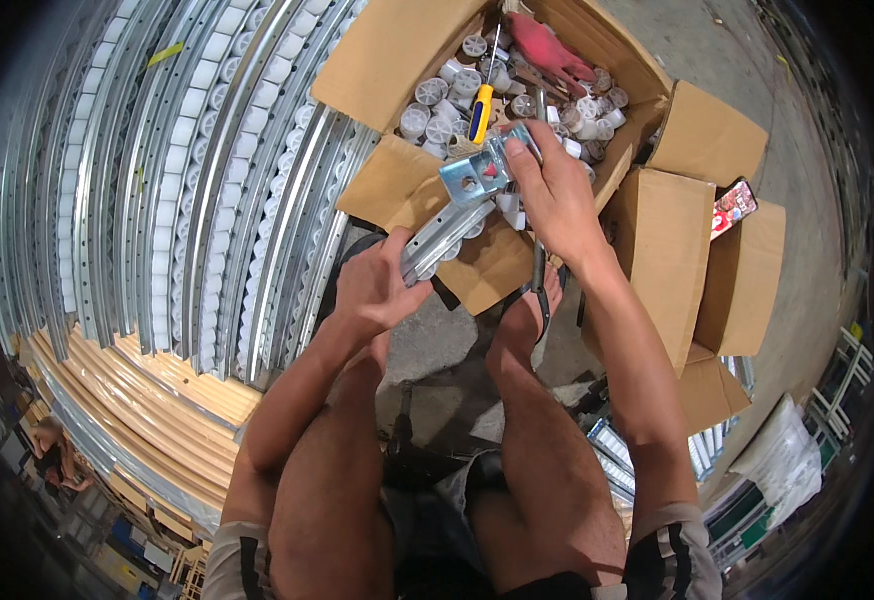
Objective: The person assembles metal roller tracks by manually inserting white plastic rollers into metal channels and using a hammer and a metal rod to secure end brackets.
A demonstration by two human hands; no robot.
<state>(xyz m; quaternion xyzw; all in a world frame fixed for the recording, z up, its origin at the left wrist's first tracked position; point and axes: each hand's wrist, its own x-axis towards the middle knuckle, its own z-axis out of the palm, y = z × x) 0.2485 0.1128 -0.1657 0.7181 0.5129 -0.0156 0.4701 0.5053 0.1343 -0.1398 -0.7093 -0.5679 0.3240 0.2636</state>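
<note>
My left hand [377, 283] grips the near end of a short silver metal rail [444, 232] with white rollers along it. My right hand [553, 187] pinches a shiny metal bracket [477, 175] with round holes at the rail's far end. Both hands are above the front flap of an open cardboard box [387, 50]. The box holds several white plastic rollers [429, 110], a screwdriver [481, 108] with a yellow and blue handle, and a red glove [549, 48]. My bare knees and a sandalled foot [527, 312] show below.
A large stack of long metal roller rails [187, 170] lies to the left on wooden boards [157, 390]. More cardboard boxes [672, 250] stand at the right, with a phone [733, 207] on one. A white sack [787, 455] and other rails lie at lower right.
</note>
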